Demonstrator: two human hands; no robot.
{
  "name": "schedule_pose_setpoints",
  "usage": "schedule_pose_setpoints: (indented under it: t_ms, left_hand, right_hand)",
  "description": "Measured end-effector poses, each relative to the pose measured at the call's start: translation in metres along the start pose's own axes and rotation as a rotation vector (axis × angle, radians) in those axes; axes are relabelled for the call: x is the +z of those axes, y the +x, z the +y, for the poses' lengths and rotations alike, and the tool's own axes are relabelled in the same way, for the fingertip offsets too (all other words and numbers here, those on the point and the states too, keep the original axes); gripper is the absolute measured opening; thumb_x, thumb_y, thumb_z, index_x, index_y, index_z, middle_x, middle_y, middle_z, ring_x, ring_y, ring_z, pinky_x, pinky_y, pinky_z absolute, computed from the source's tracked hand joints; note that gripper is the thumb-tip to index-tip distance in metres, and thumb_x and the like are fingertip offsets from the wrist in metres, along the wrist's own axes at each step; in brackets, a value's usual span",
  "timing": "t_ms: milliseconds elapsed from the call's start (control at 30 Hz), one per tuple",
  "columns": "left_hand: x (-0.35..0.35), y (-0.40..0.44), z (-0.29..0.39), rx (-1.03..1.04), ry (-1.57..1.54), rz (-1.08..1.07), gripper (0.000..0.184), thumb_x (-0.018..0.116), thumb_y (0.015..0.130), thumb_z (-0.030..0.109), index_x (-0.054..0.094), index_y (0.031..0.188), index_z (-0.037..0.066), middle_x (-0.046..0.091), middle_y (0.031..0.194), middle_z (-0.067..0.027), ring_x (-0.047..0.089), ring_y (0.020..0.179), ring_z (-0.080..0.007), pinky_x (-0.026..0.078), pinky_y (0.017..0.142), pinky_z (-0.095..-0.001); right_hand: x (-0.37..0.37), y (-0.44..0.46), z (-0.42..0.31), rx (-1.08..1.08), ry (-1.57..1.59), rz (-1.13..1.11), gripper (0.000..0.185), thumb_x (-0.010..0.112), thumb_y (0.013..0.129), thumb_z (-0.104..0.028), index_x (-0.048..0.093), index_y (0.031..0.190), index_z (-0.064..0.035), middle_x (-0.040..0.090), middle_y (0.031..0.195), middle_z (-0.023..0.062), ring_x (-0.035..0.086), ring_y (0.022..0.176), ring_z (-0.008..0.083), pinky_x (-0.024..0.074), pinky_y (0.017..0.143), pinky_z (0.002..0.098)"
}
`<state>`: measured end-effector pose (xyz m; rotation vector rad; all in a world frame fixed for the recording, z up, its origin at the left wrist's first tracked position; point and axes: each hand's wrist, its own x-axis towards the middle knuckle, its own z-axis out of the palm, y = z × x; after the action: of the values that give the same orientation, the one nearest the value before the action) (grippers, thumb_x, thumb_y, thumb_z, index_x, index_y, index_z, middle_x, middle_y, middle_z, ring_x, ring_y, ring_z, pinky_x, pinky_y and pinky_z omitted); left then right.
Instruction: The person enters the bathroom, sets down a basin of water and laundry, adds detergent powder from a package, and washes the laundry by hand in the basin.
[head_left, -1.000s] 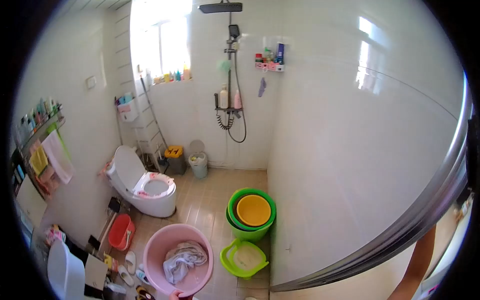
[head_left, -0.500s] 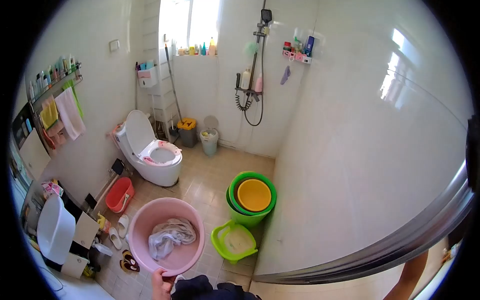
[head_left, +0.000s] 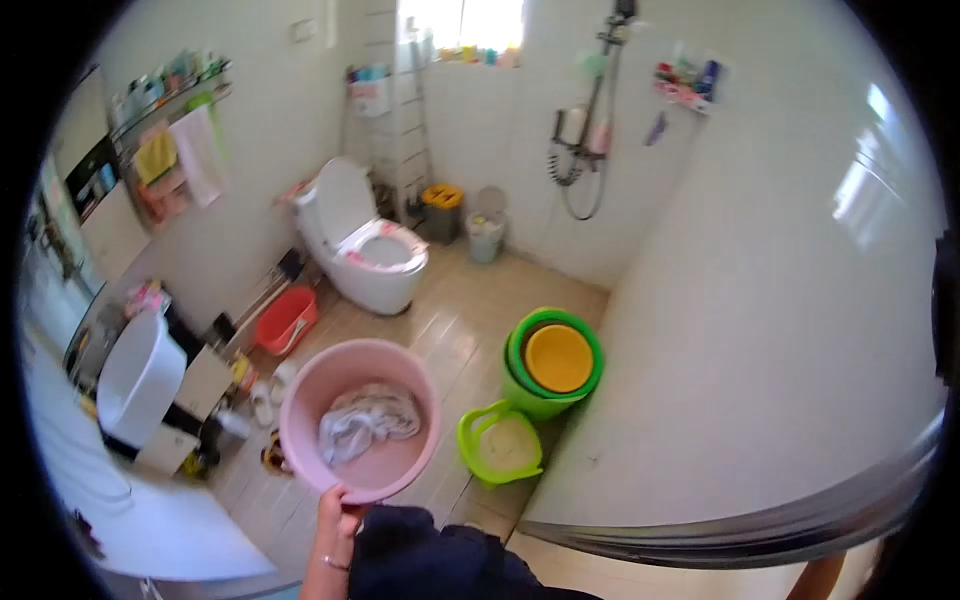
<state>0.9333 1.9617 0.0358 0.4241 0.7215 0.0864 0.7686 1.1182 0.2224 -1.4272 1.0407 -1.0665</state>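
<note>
My left hand (head_left: pixel 340 508) is closed on the near rim of a large pink basin (head_left: pixel 305 385), with a bracelet on its wrist. The basin tilts toward me above the floor. Inside it lies a bunched whitish cloth (head_left: pixel 372 420). Dark clothing of mine (head_left: pixel 430 565) shows just below the basin. At the lower right, a strip of my right arm (head_left: pixel 815 578) shows beneath the door rail (head_left: pixel 720 545); the fingers of that hand are hidden.
Nested green and yellow tubs (head_left: pixel 560 358) stand right of the basin, behind a lime-green basin (head_left: pixel 500 447). A toilet (head_left: pixel 385 270), a red tub (head_left: pixel 287 320) and slippers (head_left: pixel 262 402) are farther left. A white sink (head_left: pixel 140 380) juts from the left wall.
The camera view has turned left and down, so the room's fixtures sit farther right and higher. The pink basin stays in my left hand, and more of that forearm shows.
</note>
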Motion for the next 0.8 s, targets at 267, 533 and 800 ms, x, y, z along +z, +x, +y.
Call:
schedule_pose_setpoints:
  t_ms: [267, 533, 800]
  left_hand:
    - [-0.004, 0.010, -0.001, 0.011, 0.029, 0.138, 0.031, 0.047, 0.071, 0.000, 0.044, 0.101, -0.008, 0.053, 0.096, -0.0186, 0.057, 0.089, -0.0329, 0.052, 0.075, -0.0488]
    - [-0.036, 0.037, 0.009, -0.054, 0.077, 0.250, 0.026, 0.047, 0.071, 0.000, 0.047, 0.096, -0.005, 0.053, 0.094, -0.0173, 0.057, 0.085, -0.0313, 0.053, 0.073, -0.0453]
    - [-0.074, 0.057, 0.034, 0.007, 0.045, 0.398, 0.033, 0.048, 0.068, -0.001, 0.045, 0.100, -0.004, 0.051, 0.102, -0.0161, 0.053, 0.097, -0.0312, 0.048, 0.086, -0.0465]
  right_hand:
    - [0.058, -0.011, 0.033, 0.035, -0.106, -0.006, 0.015, 0.048, 0.084, -0.024, 0.053, 0.088, -0.0112, 0.055, 0.080, 0.0032, 0.054, 0.074, 0.0177, 0.0429, 0.062, 0.0307]
    - [0.049, -0.131, 0.199, 0.296, -0.233, 0.148, 0.012, 0.047, 0.084, -0.021, 0.054, 0.084, -0.0110, 0.055, 0.075, 0.0033, 0.055, 0.072, 0.0179, 0.0436, 0.059, 0.0310]
    - [0.144, -0.380, 0.419, 1.443, -0.075, -0.623, 0.010, 0.049, 0.085, -0.018, 0.055, 0.087, -0.0092, 0.058, 0.077, 0.0056, 0.057, 0.072, 0.0187, 0.0469, 0.061, 0.0295]
